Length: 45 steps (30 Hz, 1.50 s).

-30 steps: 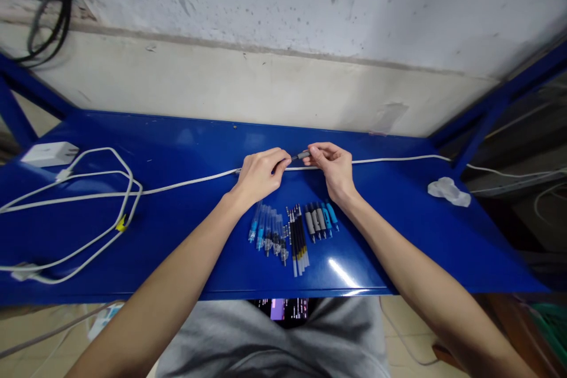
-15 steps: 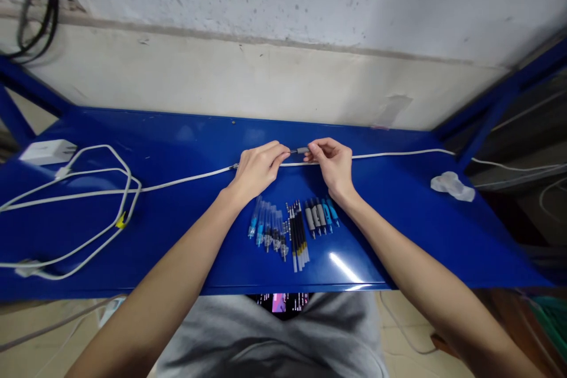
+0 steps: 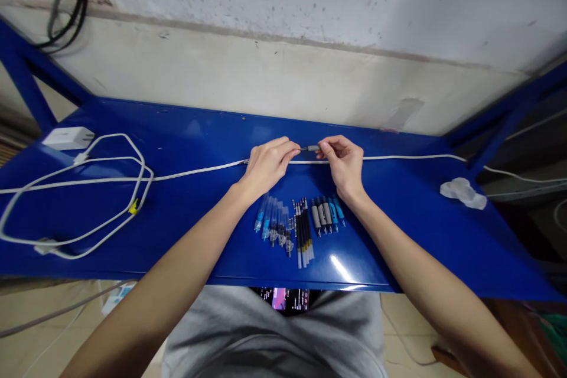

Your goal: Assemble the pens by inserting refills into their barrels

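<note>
Little but our viewpoint shifts since the earlier frame: at the frame's centre our left hand [image 3: 271, 160] pinches a thin dark rod [image 3: 303, 149] and our right hand [image 3: 345, 159] holds the grey grip [image 3: 313, 147] it meets. Only that pair is in work; clear barrels [image 3: 274, 218], refills [image 3: 305, 230] and other grips [image 3: 326, 214] lie in separate groups at lower centre.

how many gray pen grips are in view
4: three side by side in the row, first gray grip, second and third, left of the blue grips; the fourth in the right hand. Hands may hide more.
</note>
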Each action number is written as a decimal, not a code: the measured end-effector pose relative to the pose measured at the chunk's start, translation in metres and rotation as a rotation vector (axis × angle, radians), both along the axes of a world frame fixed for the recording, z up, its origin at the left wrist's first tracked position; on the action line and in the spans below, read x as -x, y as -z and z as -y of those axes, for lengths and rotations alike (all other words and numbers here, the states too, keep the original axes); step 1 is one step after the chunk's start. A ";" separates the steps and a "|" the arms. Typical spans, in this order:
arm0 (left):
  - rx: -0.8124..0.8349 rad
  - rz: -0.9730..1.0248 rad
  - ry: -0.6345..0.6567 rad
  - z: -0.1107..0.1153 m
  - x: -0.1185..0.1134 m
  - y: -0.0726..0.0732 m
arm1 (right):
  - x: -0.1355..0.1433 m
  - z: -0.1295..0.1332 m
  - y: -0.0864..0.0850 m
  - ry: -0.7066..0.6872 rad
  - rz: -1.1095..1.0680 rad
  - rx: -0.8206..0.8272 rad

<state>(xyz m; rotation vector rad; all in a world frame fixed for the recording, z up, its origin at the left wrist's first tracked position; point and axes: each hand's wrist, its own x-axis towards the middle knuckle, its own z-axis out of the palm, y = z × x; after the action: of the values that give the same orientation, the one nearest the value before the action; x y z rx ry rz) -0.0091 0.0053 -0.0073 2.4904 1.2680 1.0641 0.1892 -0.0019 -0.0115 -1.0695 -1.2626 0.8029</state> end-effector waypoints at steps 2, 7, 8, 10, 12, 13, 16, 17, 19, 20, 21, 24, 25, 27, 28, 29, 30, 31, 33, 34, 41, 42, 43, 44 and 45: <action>-0.010 0.004 0.000 0.000 0.000 0.000 | 0.000 0.000 0.000 0.004 0.010 -0.009; -0.029 0.016 0.020 -0.004 0.002 0.001 | 0.001 0.002 -0.001 -0.017 0.014 -0.021; -0.030 0.020 0.030 -0.005 0.003 0.001 | 0.002 0.002 -0.002 -0.023 0.005 -0.022; -0.037 0.025 0.052 -0.006 0.004 0.001 | 0.003 0.004 -0.004 -0.026 -0.018 -0.018; -0.043 0.025 0.068 -0.007 0.005 0.001 | 0.004 0.005 -0.007 -0.025 -0.040 -0.011; -0.041 0.026 0.073 -0.008 0.005 0.000 | 0.005 0.006 -0.008 -0.030 -0.050 -0.008; -0.036 0.050 0.075 -0.008 0.006 -0.001 | 0.004 0.008 -0.011 -0.073 -0.068 -0.006; -0.037 0.061 0.073 -0.007 0.007 -0.002 | 0.004 0.008 -0.011 -0.088 -0.066 -0.005; -0.045 0.075 0.077 -0.007 0.008 -0.002 | 0.004 0.008 -0.012 -0.109 -0.047 -0.007; -0.050 0.075 0.082 -0.006 0.008 -0.002 | 0.004 0.008 -0.012 -0.118 -0.035 -0.015; -0.054 0.069 0.090 -0.006 0.008 -0.003 | 0.005 0.008 -0.012 -0.128 -0.021 -0.027; -0.031 0.018 0.142 -0.001 0.006 -0.004 | 0.008 0.014 -0.013 -0.180 0.048 -0.084; -0.008 0.002 0.158 0.002 0.004 -0.005 | 0.010 0.016 -0.014 -0.194 0.100 -0.106; 0.041 -0.009 0.169 0.008 -0.001 -0.007 | 0.013 0.023 -0.016 -0.204 0.233 -0.150; 0.053 -0.001 0.161 0.011 -0.003 -0.007 | 0.014 0.027 -0.017 -0.202 0.297 -0.171; 0.055 0.012 0.152 0.014 -0.006 -0.008 | 0.015 0.030 -0.019 -0.199 0.351 -0.189; 0.047 0.028 0.149 0.016 -0.009 -0.009 | 0.016 0.033 -0.021 -0.198 0.392 -0.202; 0.036 0.044 0.152 0.019 -0.011 -0.009 | 0.017 0.035 -0.023 -0.192 0.419 -0.215; 0.016 0.069 0.177 0.023 -0.015 -0.010 | 0.018 0.039 -0.026 -0.165 0.466 -0.241; 0.009 0.082 0.193 0.024 -0.017 -0.010 | 0.019 0.040 -0.027 -0.145 0.491 -0.255; -0.125 0.112 0.212 0.029 -0.021 -0.014 | 0.021 0.038 -0.028 -0.046 0.650 -0.186; -0.148 0.109 0.204 0.030 -0.021 -0.015 | 0.022 0.037 -0.028 -0.058 0.648 -0.165; -0.168 0.110 0.200 0.030 -0.022 -0.016 | 0.022 0.037 -0.028 -0.075 0.637 -0.155; -0.181 0.112 0.197 0.030 -0.022 -0.017 | 0.023 0.037 -0.027 -0.097 0.618 -0.157; -0.186 0.115 0.197 0.031 -0.022 -0.017 | 0.023 0.037 -0.028 -0.116 0.598 -0.168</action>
<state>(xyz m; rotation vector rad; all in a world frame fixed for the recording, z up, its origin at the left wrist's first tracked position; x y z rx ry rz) 0.0129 -0.0252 0.0099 2.5765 0.9084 1.3049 0.1658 -0.0390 0.0161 -1.1463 -1.8740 0.4569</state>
